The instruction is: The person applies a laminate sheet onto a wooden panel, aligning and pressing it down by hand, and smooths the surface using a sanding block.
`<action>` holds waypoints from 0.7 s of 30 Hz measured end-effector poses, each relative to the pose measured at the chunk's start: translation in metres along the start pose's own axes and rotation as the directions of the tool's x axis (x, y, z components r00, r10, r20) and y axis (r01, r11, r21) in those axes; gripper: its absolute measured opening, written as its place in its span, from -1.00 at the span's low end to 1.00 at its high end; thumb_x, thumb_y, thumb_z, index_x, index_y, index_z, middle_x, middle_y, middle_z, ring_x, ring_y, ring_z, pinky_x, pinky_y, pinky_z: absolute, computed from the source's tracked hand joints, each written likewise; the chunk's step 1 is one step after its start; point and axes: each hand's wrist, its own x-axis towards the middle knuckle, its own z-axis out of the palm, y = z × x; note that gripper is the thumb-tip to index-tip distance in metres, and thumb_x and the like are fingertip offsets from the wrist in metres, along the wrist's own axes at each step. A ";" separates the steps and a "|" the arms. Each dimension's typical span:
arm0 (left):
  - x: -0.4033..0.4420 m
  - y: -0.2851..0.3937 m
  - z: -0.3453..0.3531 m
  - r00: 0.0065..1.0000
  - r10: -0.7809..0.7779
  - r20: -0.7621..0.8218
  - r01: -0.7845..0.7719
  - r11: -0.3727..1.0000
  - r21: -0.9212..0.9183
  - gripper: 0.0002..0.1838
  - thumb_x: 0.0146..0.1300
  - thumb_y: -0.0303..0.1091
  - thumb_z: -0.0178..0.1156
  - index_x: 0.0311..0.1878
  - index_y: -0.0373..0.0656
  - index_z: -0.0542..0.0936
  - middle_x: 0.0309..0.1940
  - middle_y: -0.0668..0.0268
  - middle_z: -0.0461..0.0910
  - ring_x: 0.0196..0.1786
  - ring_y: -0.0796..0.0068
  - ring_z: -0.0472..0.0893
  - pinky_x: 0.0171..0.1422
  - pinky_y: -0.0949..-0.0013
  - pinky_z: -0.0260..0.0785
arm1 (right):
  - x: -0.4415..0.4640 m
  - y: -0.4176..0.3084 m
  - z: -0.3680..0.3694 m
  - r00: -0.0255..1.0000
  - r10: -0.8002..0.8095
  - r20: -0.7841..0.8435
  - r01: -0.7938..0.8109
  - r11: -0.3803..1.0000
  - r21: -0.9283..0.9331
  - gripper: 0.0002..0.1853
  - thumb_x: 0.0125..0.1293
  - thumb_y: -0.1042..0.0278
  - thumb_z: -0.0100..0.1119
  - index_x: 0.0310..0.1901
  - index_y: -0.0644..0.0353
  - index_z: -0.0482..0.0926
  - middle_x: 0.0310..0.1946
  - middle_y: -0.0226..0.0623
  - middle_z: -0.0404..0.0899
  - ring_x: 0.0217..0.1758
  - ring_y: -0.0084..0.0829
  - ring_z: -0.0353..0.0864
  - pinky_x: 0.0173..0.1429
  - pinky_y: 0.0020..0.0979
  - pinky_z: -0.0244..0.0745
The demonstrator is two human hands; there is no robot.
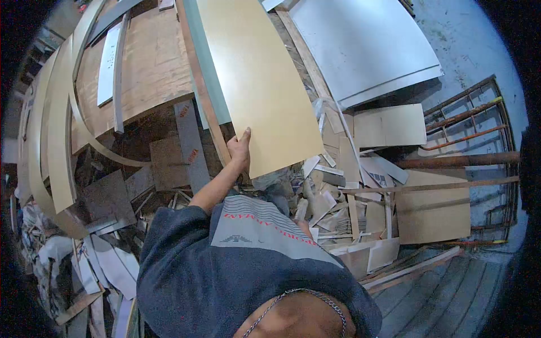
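Observation:
A long cream-yellow panel (270,90) slants down from the top of the head view. My left hand (239,149) grips its lower left edge, thumb on top of the face and the fingers hidden beneath. Just left of the panel lie a green-grey strip (211,73) and a brown wooden edge (200,84). Of my right arm only a bit of skin shows below the panel, by the shirt; the right hand itself is hidden.
A brown wooden board (152,67) with strips lies at upper left. White sheets (366,50) are at upper right. Offcuts and scrap (327,197) lie in front of my body. A rusty metal frame (501,141) stands at right, with curved cream strips (59,141) at far left.

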 end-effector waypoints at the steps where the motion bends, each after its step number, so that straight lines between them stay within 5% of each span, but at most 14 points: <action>1: 0.003 -0.002 -0.002 1.000 0.002 -0.001 -0.002 1.000 0.002 -0.60 0.34 -0.13 0.42 -0.09 -0.35 0.68 -0.19 0.22 0.73 -0.22 0.46 0.67 -0.13 0.27 0.53 | 0.014 0.010 0.015 0.991 0.104 -0.089 -0.084 0.975 0.203 -0.52 0.24 0.02 0.25 0.05 0.21 0.70 -0.08 0.03 0.73 0.02 -0.02 0.70 0.13 -0.10 0.51; 2: 0.004 -0.002 -0.004 0.999 -0.037 0.019 0.037 0.999 0.013 -0.59 0.34 -0.12 0.42 -0.06 -0.35 0.68 -0.17 0.22 0.73 -0.21 0.45 0.67 -0.13 0.27 0.54 | 0.017 0.010 0.021 0.962 0.223 -0.154 -0.145 0.903 0.404 -0.42 0.16 0.05 0.38 0.00 0.47 0.66 -0.16 0.10 0.74 -0.09 -0.02 0.71 -0.05 -0.10 0.54; 3: 0.005 -0.002 -0.006 0.996 -0.076 0.040 0.075 0.997 0.025 -0.58 0.34 -0.12 0.42 -0.04 -0.35 0.67 -0.15 0.22 0.73 -0.20 0.44 0.68 -0.12 0.27 0.55 | 0.019 0.014 0.018 0.963 0.223 -0.152 -0.145 0.903 0.404 -0.42 0.16 0.05 0.38 0.00 0.47 0.66 -0.16 0.10 0.74 -0.09 -0.02 0.71 -0.05 -0.10 0.54; 5: -0.006 0.010 -0.001 0.991 -0.118 0.059 0.120 0.993 -0.021 -0.56 0.35 -0.11 0.41 -0.01 -0.37 0.65 -0.13 0.22 0.72 -0.18 0.42 0.69 -0.10 0.26 0.55 | 0.004 0.000 -0.004 0.998 -0.046 -0.045 0.040 0.991 -0.127 -0.50 0.27 -0.17 0.16 0.07 -0.02 0.73 -0.04 0.03 0.72 0.07 0.02 0.71 0.15 -0.07 0.57; 6: -0.010 0.015 0.001 0.984 -0.157 0.083 0.163 0.984 -0.068 -0.54 0.36 -0.11 0.40 0.02 -0.38 0.64 -0.10 0.21 0.72 -0.16 0.40 0.69 -0.09 0.26 0.56 | -0.001 -0.003 -0.004 0.998 -0.049 -0.044 0.043 0.991 -0.126 -0.50 0.27 -0.17 0.16 0.07 -0.02 0.73 -0.04 0.03 0.72 0.07 0.02 0.71 0.15 -0.07 0.57; 11: -0.007 0.010 -0.005 0.973 -0.190 0.128 0.198 0.979 -0.047 -0.54 0.41 -0.14 0.34 0.14 -0.35 0.59 0.03 0.21 0.68 -0.01 0.32 0.67 0.05 0.17 0.55 | -0.005 -0.012 0.005 0.939 0.334 -0.078 -0.295 0.903 0.313 -0.39 0.15 0.02 0.37 0.04 0.45 0.67 -0.14 0.16 0.73 -0.02 0.05 0.73 0.04 -0.04 0.55; 14: -0.007 0.009 -0.007 0.975 -0.151 0.161 0.160 0.986 -0.041 -0.54 0.43 -0.17 0.32 0.20 -0.32 0.56 0.09 0.23 0.65 0.06 0.29 0.64 0.13 0.12 0.52 | 0.006 0.017 0.004 0.992 0.096 -0.086 -0.080 0.981 0.178 -0.38 0.13 0.02 0.38 0.06 0.44 0.66 -0.11 0.16 0.72 0.06 0.07 0.70 0.14 -0.02 0.52; 17: -0.003 0.005 -0.004 0.974 -0.153 0.169 0.169 0.982 -0.086 -0.52 0.41 -0.16 0.33 0.21 -0.33 0.56 0.09 0.22 0.65 0.07 0.27 0.64 0.15 0.09 0.51 | 0.048 0.044 0.041 0.991 0.029 -0.129 -0.030 1.000 -0.005 -0.40 0.19 0.06 0.32 0.10 0.42 0.63 -0.07 0.21 0.70 0.09 0.11 0.67 0.18 -0.02 0.53; 19: 0.008 -0.004 -0.010 0.972 -0.173 0.161 0.195 0.971 -0.135 -0.49 0.39 -0.13 0.36 0.20 -0.35 0.56 0.07 0.20 0.66 0.04 0.27 0.65 0.13 0.09 0.52 | 0.008 0.007 0.028 0.924 0.233 -0.303 -0.058 0.869 0.492 -0.47 0.22 0.07 0.27 0.04 0.41 0.65 -0.05 0.34 0.66 0.09 0.20 0.66 0.18 0.01 0.54; 21: 0.030 -0.018 -0.023 0.972 -0.229 0.051 0.221 0.967 0.129 -0.44 0.33 -0.07 0.42 0.14 -0.38 0.59 -0.01 0.16 0.68 -0.02 0.25 0.67 0.07 0.09 0.54 | -0.032 -0.022 0.002 0.954 0.217 -0.207 -0.091 0.867 0.489 -0.47 0.21 0.05 0.28 0.02 0.41 0.66 -0.05 0.33 0.67 0.07 0.18 0.67 0.16 0.00 0.55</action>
